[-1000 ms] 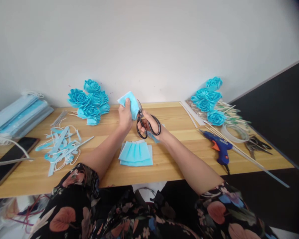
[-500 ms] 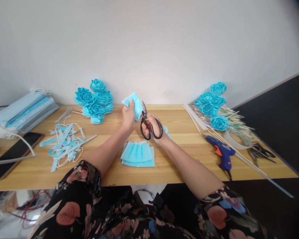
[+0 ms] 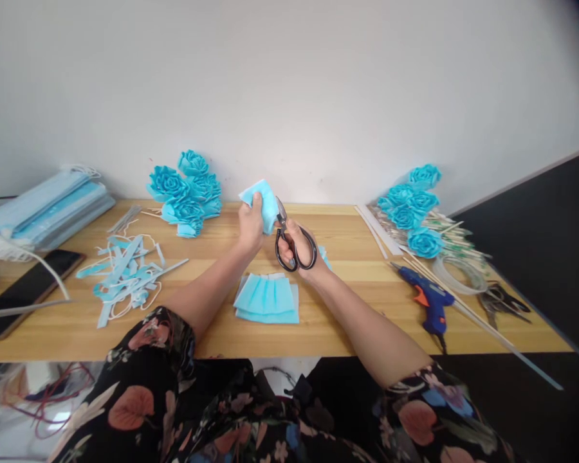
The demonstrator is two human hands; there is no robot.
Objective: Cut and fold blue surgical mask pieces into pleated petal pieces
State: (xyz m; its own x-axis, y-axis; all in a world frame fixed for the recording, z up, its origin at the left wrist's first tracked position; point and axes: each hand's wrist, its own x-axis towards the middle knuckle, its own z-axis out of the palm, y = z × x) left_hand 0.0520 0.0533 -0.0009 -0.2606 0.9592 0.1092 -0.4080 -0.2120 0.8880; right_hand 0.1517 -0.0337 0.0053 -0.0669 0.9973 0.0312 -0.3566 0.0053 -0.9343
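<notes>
My left hand [image 3: 251, 222] pinches a folded light-blue piece of face mask [image 3: 267, 204] above the table, its thumb pressed on the front. A pair of black-handled scissors [image 3: 307, 249] is in my right hand [image 3: 289, 247], with the blades pointing up along the right edge of the mask piece. Whether the blades have the fabric between them I cannot tell. Below my hands, cut pleated mask pieces [image 3: 266, 299] lie stacked on the table. A small blue scrap [image 3: 324, 256] shows partly behind my right wrist.
Left are a stack of face masks [image 3: 53, 206], a phone [image 3: 33, 289], cut strips and ear loops [image 3: 125, 273], and blue fabric roses [image 3: 186, 193]. Right are more roses [image 3: 408, 206], a blue glue gun [image 3: 428, 296], thin sticks [image 3: 482, 318], a clear coil [image 3: 458, 276] and pliers [image 3: 504, 302].
My hands, the mask piece and the scissors appear very slightly further right. The view has shifted a little; the hold of both hands looks the same.
</notes>
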